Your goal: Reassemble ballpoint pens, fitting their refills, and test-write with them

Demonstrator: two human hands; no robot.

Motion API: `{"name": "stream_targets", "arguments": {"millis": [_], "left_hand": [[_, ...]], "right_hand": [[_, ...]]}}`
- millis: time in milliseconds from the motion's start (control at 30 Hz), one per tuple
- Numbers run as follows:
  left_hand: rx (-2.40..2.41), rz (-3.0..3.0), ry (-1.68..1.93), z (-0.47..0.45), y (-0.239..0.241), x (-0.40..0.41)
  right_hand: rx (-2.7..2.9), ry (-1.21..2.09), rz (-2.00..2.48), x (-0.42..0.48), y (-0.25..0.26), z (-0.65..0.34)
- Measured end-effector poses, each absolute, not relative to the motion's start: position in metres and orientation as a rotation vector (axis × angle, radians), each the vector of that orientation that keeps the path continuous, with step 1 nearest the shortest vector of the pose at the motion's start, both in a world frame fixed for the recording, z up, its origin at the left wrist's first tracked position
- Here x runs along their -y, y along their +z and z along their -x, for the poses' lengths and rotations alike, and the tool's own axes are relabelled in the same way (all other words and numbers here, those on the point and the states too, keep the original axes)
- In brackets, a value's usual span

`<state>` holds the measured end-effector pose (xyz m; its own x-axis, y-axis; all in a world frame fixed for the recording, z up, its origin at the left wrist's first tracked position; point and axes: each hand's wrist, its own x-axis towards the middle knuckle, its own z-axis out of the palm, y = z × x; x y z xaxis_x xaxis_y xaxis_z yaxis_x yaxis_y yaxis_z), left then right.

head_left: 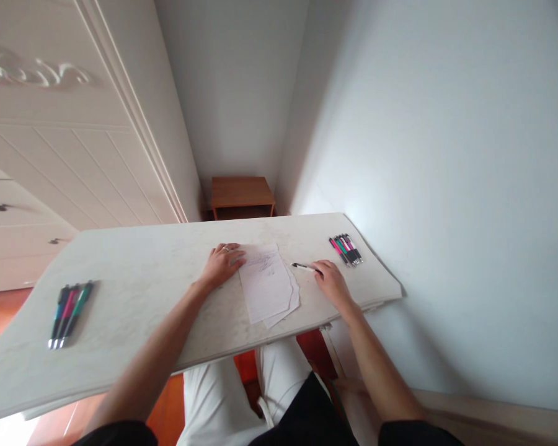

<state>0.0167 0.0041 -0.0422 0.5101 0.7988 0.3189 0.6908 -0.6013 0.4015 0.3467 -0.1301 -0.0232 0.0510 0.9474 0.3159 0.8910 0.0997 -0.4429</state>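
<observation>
A small stack of white paper sheets (270,286) with faint scribbles lies in the middle of the white table (158,279). My left hand (223,263), a ring on one finger, rests flat on the table with its fingertips on the stack's upper left corner. My right hand (331,280) is closed around a pen (302,267), whose tip points left toward the paper's right edge.
A bunch of coloured pens (346,249) lies near the table's far right corner. Another bunch of pens (69,313) lies at the left. A small wooden stool (242,195) stands beyond the table. A white wardrobe (51,136) fills the left; a wall runs along the right.
</observation>
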Motion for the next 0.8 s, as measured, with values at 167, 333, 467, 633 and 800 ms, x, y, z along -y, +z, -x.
{"name": "stream_targets", "arguments": {"millis": [167,333,467,633,800], "left_hand": [[-1.274,-2.509,0.736,-0.016,-0.042,-0.005],[-1.273,-2.472,0.786,-0.014,-0.046,-0.007],[-1.308,-2.412,0.845,-0.012,-0.049,-0.005],[-1.255,-2.270,1.039,-0.008,-0.041,0.006],[-1.333,-2.117,1.204,0.013,-0.029,0.030]], "right_hand": [[1.912,0.111,1.801,0.115,-0.022,-0.369],[1.824,-0.006,1.880,0.105,-0.024,-0.394],[1.701,-0.147,1.853,0.113,-0.028,-0.402],[1.733,-0.044,1.694,0.135,-0.039,-0.389],[1.810,0.031,1.584,0.146,-0.047,-0.379]]}}
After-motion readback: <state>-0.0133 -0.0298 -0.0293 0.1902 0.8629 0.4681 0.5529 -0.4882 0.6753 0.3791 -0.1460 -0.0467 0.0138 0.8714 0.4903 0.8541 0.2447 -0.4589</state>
